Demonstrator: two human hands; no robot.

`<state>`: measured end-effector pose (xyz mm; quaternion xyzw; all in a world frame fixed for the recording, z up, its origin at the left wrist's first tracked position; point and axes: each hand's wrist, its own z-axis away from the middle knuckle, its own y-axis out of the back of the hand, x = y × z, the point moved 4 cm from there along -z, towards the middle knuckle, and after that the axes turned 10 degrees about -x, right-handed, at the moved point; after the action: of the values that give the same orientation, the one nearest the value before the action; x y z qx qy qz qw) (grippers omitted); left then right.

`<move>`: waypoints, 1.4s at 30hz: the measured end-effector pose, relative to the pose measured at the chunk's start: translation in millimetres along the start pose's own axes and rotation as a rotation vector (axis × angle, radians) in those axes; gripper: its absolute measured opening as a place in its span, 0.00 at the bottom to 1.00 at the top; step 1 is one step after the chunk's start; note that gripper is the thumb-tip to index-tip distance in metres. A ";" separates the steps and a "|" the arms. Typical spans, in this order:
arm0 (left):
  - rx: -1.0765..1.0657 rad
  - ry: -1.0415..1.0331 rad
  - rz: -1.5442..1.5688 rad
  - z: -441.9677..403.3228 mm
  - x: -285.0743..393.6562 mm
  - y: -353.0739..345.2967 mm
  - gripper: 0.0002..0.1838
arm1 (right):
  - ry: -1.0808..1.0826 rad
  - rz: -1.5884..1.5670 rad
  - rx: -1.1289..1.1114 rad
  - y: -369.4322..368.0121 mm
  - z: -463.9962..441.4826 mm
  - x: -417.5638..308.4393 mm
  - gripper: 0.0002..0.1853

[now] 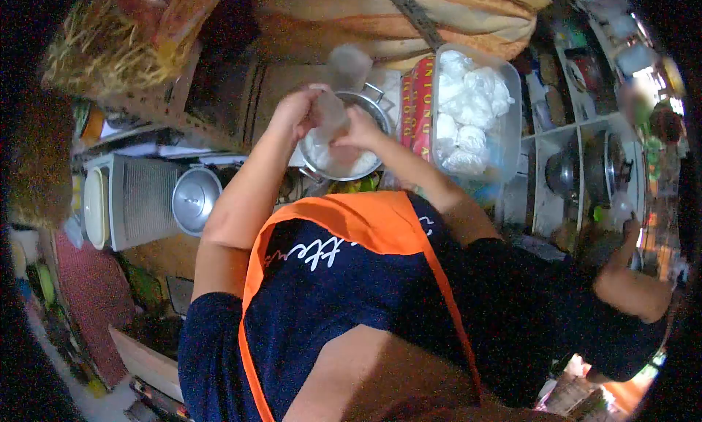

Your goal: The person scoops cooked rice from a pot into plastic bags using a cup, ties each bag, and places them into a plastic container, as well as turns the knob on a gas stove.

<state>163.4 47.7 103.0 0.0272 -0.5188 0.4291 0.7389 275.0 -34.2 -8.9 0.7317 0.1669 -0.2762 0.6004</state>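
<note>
My left hand (295,116) is closed on the edge of a clear plastic bag (333,113), above a metal pot (384,119) with two side handles. On the bag's other side, my right hand (360,132) grips it with curled fingers, slightly blurred. Something white lies inside the pot (307,148), partly hidden by my hands and the bag. A blurred, translucent object (349,64) is just beyond the pot's far rim; its kind I cannot make out. To the right, a clear plastic tub (514,122) holds several tied plastic bags of something white (472,100).
A red printed sack (417,108) lies between pot and tub. Another lidded metal pot (197,192) stands at left beside a grey ribbed box (142,200). Shelves with pans (563,170) are at right, near another person's arm (625,265). Orange striped cloth (475,27) hangs behind.
</note>
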 end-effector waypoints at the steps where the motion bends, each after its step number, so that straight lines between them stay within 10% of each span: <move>1: -0.025 0.004 -0.020 2.6 2.4 -6.7 0.08 | -0.018 -0.038 0.046 16.7 -2.0 -20.8 0.22; 4: -0.198 -0.244 -0.106 11.9 24.6 -24.5 0.09 | -0.090 -0.285 -0.242 -0.6 -19.4 -3.2 0.18; 7: -0.269 -0.572 -0.582 -0.1 19.6 7.0 0.34 | -0.185 -0.201 0.060 45.1 -14.2 -26.7 0.11; 9: -0.376 -0.187 -0.949 2.0 -10.1 10.4 0.41 | -0.108 -0.301 -0.071 74.3 -15.4 -56.5 0.11; 13: -0.442 -0.536 -1.047 -52.2 -73.0 7.2 0.32 | 0.087 0.075 -0.006 99.5 -21.0 -92.2 0.07; 16: -0.517 -0.102 -0.053 -66.5 -80.0 -15.1 0.32 | 0.000 0.209 0.021 106.1 -34.9 -96.4 0.05; 23: -0.380 -0.327 -0.420 -46.7 -42.6 -58.8 0.19 | 0.003 0.138 0.184 197.6 -7.4 -160.4 0.04; 26: -0.490 -0.171 -0.391 -52.0 -42.1 -70.0 0.15 | 0.265 -0.105 0.409 223.1 5.8 -178.4 0.05; 28: -0.582 -0.045 -0.412 -53.0 -40.6 -77.7 0.13 | 0.558 0.308 0.499 237.4 40.1 -218.7 0.08; 29: -0.628 0.016 -0.438 -50.2 -38.3 -75.0 0.11 | 0.616 0.529 0.106 224.7 47.5 -228.4 0.11; 32: -0.773 0.079 -0.701 -49.0 -26.4 -80.6 0.08 | 0.626 0.686 0.137 197.9 63.7 -179.6 0.13; 39: -0.951 -0.629 -1.394 -4.0 10.6 -117.8 0.08 | -0.396 0.542 -0.556 191.6 87.2 -105.5 0.09; 42: -0.925 -0.468 -1.461 12.1 21.1 -126.9 0.06 | -0.048 0.269 -0.580 206.0 91.6 -83.7 0.10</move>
<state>240.4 -25.4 176.6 0.1371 -0.6306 -0.4170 0.6400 308.7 -161.9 192.1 0.5390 0.1262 -0.1524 0.8187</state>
